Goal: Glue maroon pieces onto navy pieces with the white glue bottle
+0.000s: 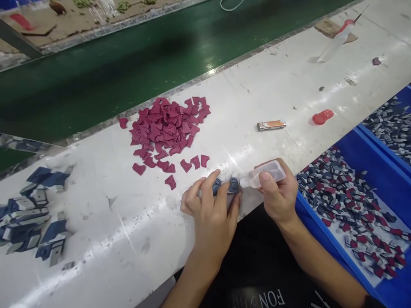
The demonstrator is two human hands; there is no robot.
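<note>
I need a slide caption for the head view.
Right hand aims a squeeze bottle at a blue piece held by the left hand, near maroon pieces.

translucent squeeze bottle (272, 173), tilted, nozzle (243, 183) right beside small blue-grey piece (233, 185)

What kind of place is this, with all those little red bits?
Probably a factory or workshop: there's a long white worktable, a heap of small dark-red pieces, and a blue bin holding lots of small parts.
</note>
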